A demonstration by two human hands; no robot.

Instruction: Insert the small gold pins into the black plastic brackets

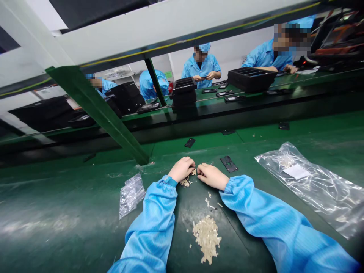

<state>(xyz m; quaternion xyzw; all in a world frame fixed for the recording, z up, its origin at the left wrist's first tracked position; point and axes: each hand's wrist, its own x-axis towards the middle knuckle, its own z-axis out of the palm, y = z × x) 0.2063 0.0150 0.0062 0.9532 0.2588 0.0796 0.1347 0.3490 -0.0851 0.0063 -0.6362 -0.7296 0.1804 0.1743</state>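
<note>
My left hand [182, 169] is closed, its fingers curled down over a small heap of beige flat pieces [185, 182] on the green table. Just to the right, my right hand [212, 176] is also closed, fingertips bent toward the left hand with a small gap between them. What either hand pinches, if anything, is too small or hidden. Nearer to me lies a larger pile of beige pieces [207, 237], with several loose bits [209, 201] between it and my hands. A black plastic frame-like part [229, 164] lies just beyond my right wrist.
A small clear bag [132, 195] lies left of my arm; a large clear bag [298, 174] with a white label lies right. A green post [99, 113] slants down at left. Black parts [190, 142] lie farther off. Across the bench, co-workers in blue sit by black trays [251, 79].
</note>
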